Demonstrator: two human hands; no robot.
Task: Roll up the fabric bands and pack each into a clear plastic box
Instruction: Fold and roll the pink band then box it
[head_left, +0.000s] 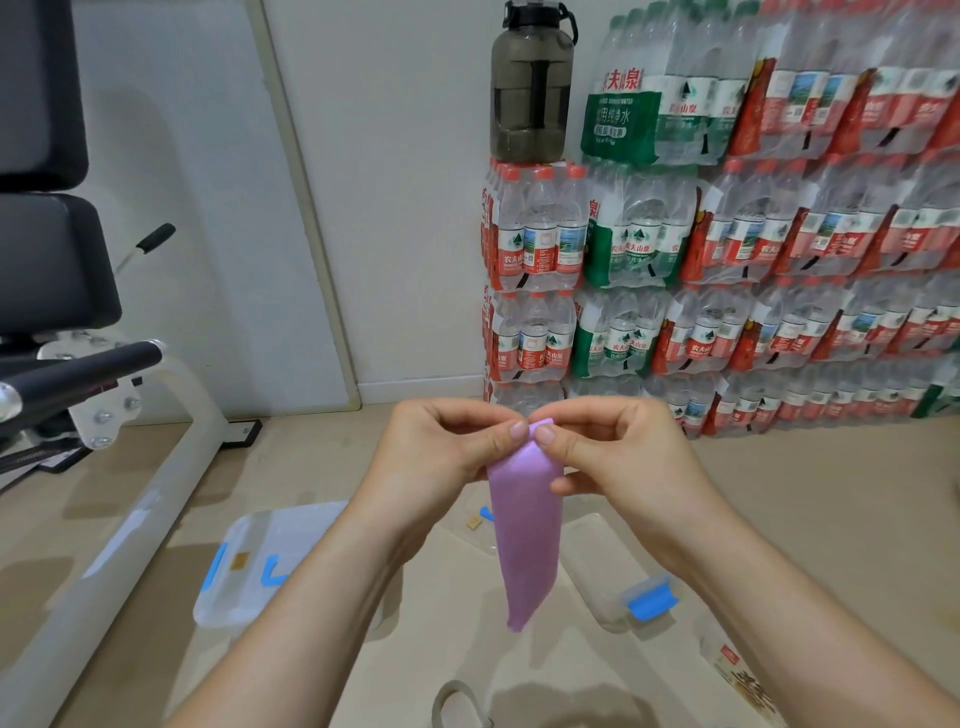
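Note:
A lilac fabric band hangs straight down in front of me. My left hand and my right hand both pinch its folded top end between thumb and fingers, side by side. Below on the floor lie a clear plastic box with blue clips to the left and another clear box with a blue clip to the right, partly hidden behind the band and my forearms.
Shrink-wrapped packs of water bottles are stacked along the wall at right, with a dark jug on top. A white exercise machine frame with black pads stands at left. A greyish band loop lies near the bottom edge.

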